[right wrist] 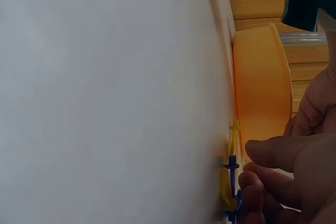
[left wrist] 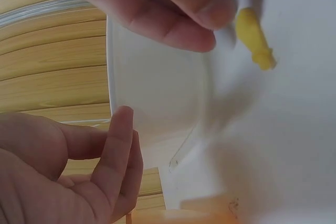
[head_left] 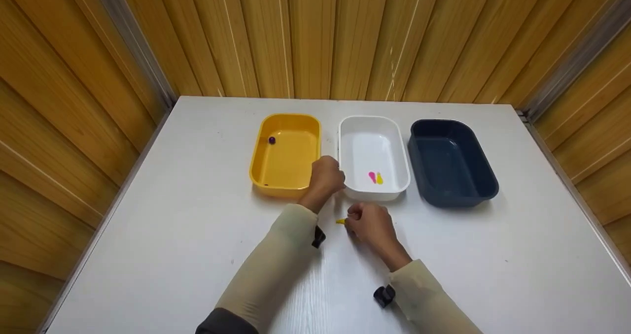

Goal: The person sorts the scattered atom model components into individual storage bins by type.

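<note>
My left hand [head_left: 327, 176] is over the near right corner of the yellow tray [head_left: 287, 191], beside the white tray [head_left: 373, 194]. Its fingers are loosely bent in the left wrist view, with nothing visible between them. My right hand [head_left: 373, 228] is low over the table in front of the white tray, thumb and forefinger slightly apart. Just beside its fingertips lies a small yellow plastic piece [left wrist: 254, 40], narrowing to a knobbed end. In the right wrist view, small blue pieces [right wrist: 232, 169] lie among yellow ones close to the fingers; the hand hides them from the head view.
Inside the white tray are a pink piece [head_left: 372, 177] and a yellow piece [head_left: 379, 178]. The yellow tray contains a dark purple ball-like piece [head_left: 271, 140]. A navy tray [head_left: 456, 202] stands at the right. Wood-patterned walls [head_left: 315, 38] border the white table [head_left: 172, 225].
</note>
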A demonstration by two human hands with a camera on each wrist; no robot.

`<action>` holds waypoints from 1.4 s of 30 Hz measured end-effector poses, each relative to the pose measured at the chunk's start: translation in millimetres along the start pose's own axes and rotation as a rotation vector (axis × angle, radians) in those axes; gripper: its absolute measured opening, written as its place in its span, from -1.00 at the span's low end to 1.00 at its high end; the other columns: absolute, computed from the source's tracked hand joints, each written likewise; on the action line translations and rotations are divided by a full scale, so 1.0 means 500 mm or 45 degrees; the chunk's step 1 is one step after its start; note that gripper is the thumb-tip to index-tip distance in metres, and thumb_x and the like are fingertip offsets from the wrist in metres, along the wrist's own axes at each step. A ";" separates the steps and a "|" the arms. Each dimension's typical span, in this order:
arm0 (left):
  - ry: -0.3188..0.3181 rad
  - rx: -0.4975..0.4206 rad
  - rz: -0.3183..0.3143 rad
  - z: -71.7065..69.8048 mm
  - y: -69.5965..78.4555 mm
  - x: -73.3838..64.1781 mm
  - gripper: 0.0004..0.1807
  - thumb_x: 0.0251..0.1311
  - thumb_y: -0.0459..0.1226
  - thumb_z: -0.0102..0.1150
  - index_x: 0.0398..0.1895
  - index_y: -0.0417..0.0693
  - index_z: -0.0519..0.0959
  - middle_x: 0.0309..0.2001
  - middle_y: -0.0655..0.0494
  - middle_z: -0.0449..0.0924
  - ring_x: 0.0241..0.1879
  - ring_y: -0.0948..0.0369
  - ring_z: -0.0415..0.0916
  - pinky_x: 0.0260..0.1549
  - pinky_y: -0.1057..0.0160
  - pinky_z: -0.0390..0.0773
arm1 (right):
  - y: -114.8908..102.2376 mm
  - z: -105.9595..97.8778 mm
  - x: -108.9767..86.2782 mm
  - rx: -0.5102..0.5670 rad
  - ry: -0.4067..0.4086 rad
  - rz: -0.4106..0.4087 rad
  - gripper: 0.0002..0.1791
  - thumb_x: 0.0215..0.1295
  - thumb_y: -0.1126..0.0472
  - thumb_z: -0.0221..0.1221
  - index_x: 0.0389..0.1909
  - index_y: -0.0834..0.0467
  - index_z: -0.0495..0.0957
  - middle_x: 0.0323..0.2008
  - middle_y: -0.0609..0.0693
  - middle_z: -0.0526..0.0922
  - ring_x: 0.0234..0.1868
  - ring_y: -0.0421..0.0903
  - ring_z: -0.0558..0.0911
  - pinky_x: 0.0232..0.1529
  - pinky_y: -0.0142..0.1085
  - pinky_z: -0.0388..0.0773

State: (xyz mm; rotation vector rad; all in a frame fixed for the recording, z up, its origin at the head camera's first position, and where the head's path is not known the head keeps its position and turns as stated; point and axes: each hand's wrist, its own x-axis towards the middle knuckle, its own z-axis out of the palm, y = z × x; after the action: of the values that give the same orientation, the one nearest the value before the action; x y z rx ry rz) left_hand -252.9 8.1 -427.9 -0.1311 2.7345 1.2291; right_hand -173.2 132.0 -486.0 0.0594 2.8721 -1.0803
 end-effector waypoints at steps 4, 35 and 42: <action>0.001 0.024 0.007 0.000 0.000 0.000 -0.86 0.20 -0.46 0.18 -0.50 -0.24 0.64 -0.51 -0.05 0.61 -0.57 0.15 0.48 -0.68 0.38 0.40 | -0.003 0.002 -0.001 -0.067 -0.021 -0.032 -0.93 0.07 0.30 0.38 -0.39 0.14 0.72 -0.52 -0.09 0.58 -0.42 -0.12 0.51 -0.35 -0.30 0.42; 0.032 0.038 0.031 0.004 -0.002 0.002 -0.81 0.20 -0.45 0.19 -0.58 -0.22 0.59 -0.40 -0.14 0.74 -0.43 0.04 0.69 -0.63 0.36 0.56 | -0.001 0.000 -0.010 -0.109 0.012 -0.081 -0.89 0.06 0.30 0.36 -0.56 0.06 0.65 -0.61 -0.16 0.60 -0.47 -0.16 0.50 -0.37 -0.32 0.42; 0.018 0.021 0.017 0.003 -0.004 0.003 -0.87 0.23 -0.46 0.17 -0.34 -0.31 0.71 -0.35 -0.15 0.75 -0.45 0.07 0.70 -0.66 0.40 0.51 | 0.000 -0.002 -0.010 -0.062 -0.001 -0.041 -0.90 0.09 0.30 0.36 -0.54 0.07 0.67 -0.60 -0.15 0.61 -0.47 -0.15 0.52 -0.38 -0.33 0.44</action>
State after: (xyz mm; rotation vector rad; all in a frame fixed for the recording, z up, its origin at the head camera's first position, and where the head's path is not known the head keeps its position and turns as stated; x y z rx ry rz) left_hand -254.1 8.0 -430.5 -0.1201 2.7613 1.2139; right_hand -168.4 132.7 -485.0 0.0097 2.9067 -1.0145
